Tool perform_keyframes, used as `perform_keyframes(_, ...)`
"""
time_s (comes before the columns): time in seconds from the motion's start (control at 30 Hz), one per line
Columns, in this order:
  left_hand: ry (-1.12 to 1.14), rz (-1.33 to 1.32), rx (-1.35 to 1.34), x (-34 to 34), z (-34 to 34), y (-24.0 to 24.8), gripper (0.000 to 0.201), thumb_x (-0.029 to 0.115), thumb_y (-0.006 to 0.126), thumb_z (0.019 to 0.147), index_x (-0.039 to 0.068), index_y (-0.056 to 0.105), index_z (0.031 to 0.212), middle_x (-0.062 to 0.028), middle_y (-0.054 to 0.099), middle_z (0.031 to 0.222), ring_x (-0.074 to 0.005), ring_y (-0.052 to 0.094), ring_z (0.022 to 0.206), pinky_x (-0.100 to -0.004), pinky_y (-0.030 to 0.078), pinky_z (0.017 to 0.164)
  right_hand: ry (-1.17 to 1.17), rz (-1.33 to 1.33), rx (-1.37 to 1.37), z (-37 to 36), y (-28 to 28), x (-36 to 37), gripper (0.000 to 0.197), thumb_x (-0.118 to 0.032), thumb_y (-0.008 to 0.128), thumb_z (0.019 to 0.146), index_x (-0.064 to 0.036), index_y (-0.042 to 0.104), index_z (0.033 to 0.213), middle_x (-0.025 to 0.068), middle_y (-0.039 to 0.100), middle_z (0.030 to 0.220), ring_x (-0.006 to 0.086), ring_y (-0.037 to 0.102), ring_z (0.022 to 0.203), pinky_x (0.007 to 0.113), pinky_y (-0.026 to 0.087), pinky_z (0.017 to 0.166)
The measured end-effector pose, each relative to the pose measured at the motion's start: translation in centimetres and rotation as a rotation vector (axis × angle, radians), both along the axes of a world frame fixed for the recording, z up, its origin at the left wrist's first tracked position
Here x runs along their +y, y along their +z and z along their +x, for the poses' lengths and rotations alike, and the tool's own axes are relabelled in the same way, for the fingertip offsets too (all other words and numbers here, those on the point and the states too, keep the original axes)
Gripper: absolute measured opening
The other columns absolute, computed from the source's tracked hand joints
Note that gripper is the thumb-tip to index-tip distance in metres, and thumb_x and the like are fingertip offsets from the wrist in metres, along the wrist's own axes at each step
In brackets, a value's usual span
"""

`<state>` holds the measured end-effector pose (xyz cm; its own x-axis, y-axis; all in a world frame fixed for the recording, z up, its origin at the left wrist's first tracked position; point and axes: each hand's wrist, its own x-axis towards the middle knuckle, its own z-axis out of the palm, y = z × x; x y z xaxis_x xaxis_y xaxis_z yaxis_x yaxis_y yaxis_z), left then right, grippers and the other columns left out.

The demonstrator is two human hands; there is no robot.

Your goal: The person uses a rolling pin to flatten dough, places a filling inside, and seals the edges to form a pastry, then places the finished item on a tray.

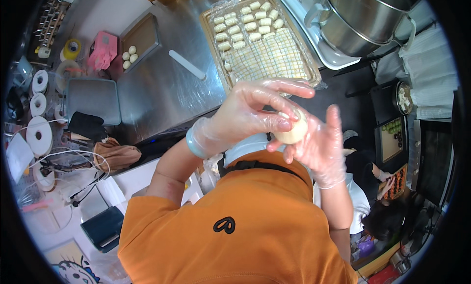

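A smooth, pale dough ball [293,132] sits between my two hands, in front of my orange shirt. My right hand [321,144], in a clear plastic glove, cradles it against the palm, thumb raised and some fingers curled beneath. From the left, my left hand [255,105] reaches over with thumb and a finger pinched at the ball's upper side. Its other fingers stretch out past the ball, and it too wears a clear glove. Beyond my hands lies a large tray [212,36] of small dough rolls, wrapped in clear film and partly covered by a checked cloth [267,60].
On the steel table [152,92] lie a white strip-shaped tool [187,64] and a small tray [142,36] with several dough balls [130,55]. Metal bowls [360,24] stand on a white base at the right. A co-worker [360,166] handles another tray [398,181].
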<state>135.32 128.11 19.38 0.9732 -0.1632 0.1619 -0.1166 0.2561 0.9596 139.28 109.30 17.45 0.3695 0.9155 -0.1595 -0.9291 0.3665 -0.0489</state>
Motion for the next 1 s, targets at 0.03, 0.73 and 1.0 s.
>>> perform_keyframes(0.03, 0.050, 0.042, -0.026, -0.3, -0.1, -0.6, 0.012, 0.005, 0.075, 0.077, 0.002, 0.074, 0.088, -0.0186, 0.063, 0.123, -0.0325, 0.051, 0.126, -0.0413, 0.042, 0.103, -0.032, 0.079, -0.019, -0.7, -2.2, 0.0, 0.092, -0.065, 0.055, 0.087, 0.0101, 0.033, 0.137, 0.0307, 0.055, 0.119, 0.0475, 0.063, 0.096, 0.042, 0.061, 0.062)
perform_keyframes(0.73, -0.098, 0.363, -0.442, 1.5, 1.1, 1.5, 0.024, 0.020, 0.081, 0.070, 0.008, 0.077, 0.090, -0.0201, 0.060, 0.126, -0.0396, 0.047, 0.127, -0.0508, 0.036, 0.105, 0.052, 0.013, -0.159, -0.7, 1.8, -0.3, 0.075, -0.062, 0.040, 0.096, 0.0076, 0.049, 0.123, 0.0206, 0.061, 0.109, 0.0323, 0.066, 0.094, 0.039, 0.057, 0.081)
perform_keyframes(1.0, -0.040, 0.332, -0.264, 1.8, -0.2, 2.4, 0.057, 0.033, 0.086, 0.065, 0.009, 0.070, 0.114, -0.0218, 0.048, 0.140, -0.0358, 0.044, 0.132, -0.0473, 0.033, 0.108, 0.066, 0.040, -0.064, -0.6, 2.4, -0.4, 0.080, -0.063, 0.037, 0.096, 0.0090, 0.043, 0.130, 0.0264, 0.059, 0.116, 0.0348, 0.064, 0.099, 0.041, 0.054, 0.090)
